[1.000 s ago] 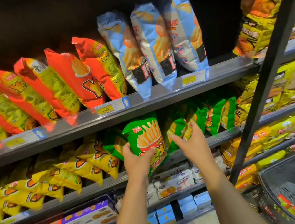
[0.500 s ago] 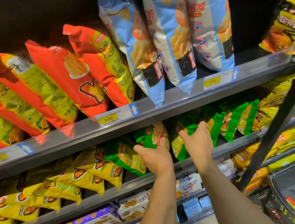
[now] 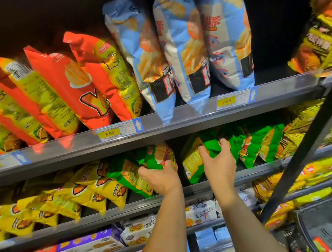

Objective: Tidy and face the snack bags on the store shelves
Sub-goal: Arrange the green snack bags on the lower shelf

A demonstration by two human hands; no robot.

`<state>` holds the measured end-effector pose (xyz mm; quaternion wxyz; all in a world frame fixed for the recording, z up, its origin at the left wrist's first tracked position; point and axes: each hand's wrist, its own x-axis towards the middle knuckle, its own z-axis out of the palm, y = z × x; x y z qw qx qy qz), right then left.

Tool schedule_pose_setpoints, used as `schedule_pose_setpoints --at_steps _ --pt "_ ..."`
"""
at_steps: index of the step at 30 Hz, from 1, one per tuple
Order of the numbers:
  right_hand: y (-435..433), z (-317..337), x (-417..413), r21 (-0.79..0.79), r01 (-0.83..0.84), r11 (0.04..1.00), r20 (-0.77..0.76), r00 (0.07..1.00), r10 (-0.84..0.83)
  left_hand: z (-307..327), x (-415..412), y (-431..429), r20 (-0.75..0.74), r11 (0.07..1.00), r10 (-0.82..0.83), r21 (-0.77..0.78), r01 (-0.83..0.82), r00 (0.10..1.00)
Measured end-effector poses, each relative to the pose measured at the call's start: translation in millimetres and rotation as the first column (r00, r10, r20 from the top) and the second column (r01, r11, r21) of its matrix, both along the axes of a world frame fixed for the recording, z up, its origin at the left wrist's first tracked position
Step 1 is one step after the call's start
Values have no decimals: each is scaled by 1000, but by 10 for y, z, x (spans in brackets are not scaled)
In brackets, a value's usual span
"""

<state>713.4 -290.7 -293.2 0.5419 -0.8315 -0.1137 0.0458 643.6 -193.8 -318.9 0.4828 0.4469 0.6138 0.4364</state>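
The left grip (image 3: pixel 161 178) is closed round a green snack bag (image 3: pixel 159 154) just above it, at the middle shelf (image 3: pixel 256 171). The right grip (image 3: pixel 218 162) holds a second green bag (image 3: pixel 192 163), fingers curled over its top. More green bags (image 3: pixel 258 145) lean just right of that grip.

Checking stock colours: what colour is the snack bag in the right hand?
The snack bag held by the right hand is green with yellow; head view shows it.
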Motion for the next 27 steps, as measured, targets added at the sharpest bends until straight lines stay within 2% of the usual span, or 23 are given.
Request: schedule_pose_setpoints --at_steps 6,17,21,24,26,27 --pt "-243 88 -26 101 -23 995 8 1000 22 0 60 -29 -43 1000 16 -24 -17 999" --pt "-489 147 20 84 -76 994 -36 996 80 -172 -147 -38 -167 999 23 -42 -31 986" --pt "-608 229 58 81 -112 990 -82 989 119 -46 -175 -217 -142 996 35 -72 -46 989" --pt "-761 295 117 73 -167 983 -77 982 172 84 -242 -535 -85 998 28 63 -22 996" --pt "-884 345 154 77 -195 978 -72 977 200 186 -289 -848 -67 964 -130 226 142 989" --pt "-947 377 157 81 -213 974 -78 973 219 229 -300 -1004 -107 914 -245 306 266 964"
